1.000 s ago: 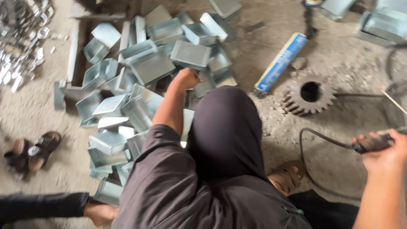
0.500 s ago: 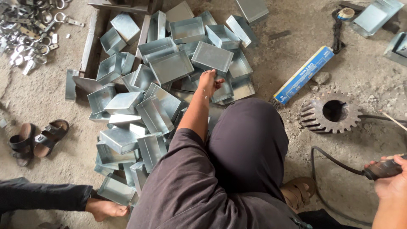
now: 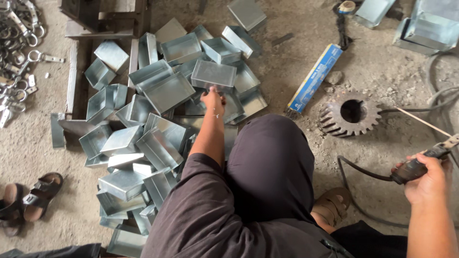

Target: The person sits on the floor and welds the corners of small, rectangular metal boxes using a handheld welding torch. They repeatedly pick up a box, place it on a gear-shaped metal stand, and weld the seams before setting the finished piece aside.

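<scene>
While the left hand (image 3: 213, 99) reaches far forward on a straight arm, its fingers curl down onto the near edge of a shallow grey metal tray (image 3: 213, 75); whether they pinch the rim or only touch it cannot be told. Right hand (image 3: 425, 177), at the near right, is closed round the dark grip of an electrode holder (image 3: 420, 162), thumb on top, a thin welding rod (image 3: 420, 122) slanting up and left from it and a black cable (image 3: 358, 172) looping away over the ground. That tray lies on top of a loose heap of like trays (image 3: 143, 134) spread left and near, some upright, some tipped on edge. Floor is bare dusty concrete (image 3: 392, 81). Right of the heap: long blue box (image 3: 315, 79), then a rusty toothed gear (image 3: 351, 114) lying flat. Far left, a pile of metal rings and clamps (image 3: 16, 43); near left, a sandal (image 3: 40, 196), cut by the frame. Dark clothing over the raised knee (image 3: 267, 167) hides the heap's near right side.
</scene>
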